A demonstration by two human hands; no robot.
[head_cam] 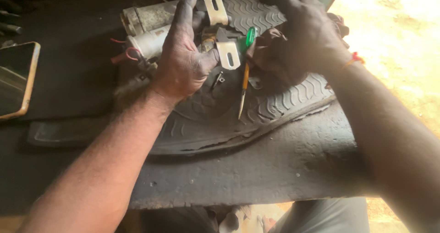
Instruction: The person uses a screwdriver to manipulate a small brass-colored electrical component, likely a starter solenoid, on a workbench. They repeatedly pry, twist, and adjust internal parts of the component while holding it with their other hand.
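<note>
Bench [275, 169]: dark, worn slab, carrying everything in view. A black ribbed rubber mat [275, 100] is lying across it, its front edge curling over the bench top.

Two grimy cylindrical motor housings are lying at the far left of the mat: the upper one [149, 16] grey, the lower one [149, 40] whitish, with red wires [124, 54] trailing off its left end.

Left hand [183, 59] is resting palm-down on the lower housing and its bracket, fingers extended forward and spread, not closed around anything.

Right hand [302, 31] is pressing down on a dark brown rag [270, 54] on the mat; the fingers are curled over it, but whether they are actually gripping cannot be told.

A phone [16, 79] with a gold-coloured edge is lying face-up at the far left of the bench, well apart from the hands.

Two cream slotted metal brackets: one [215, 10] beyond the left hand's fingers, one [228, 55] just beside its thumb.

A screwdriver [245, 72] with a green handle is lying between the hands, tip pointing toward the person, handle touching the rag.
</note>
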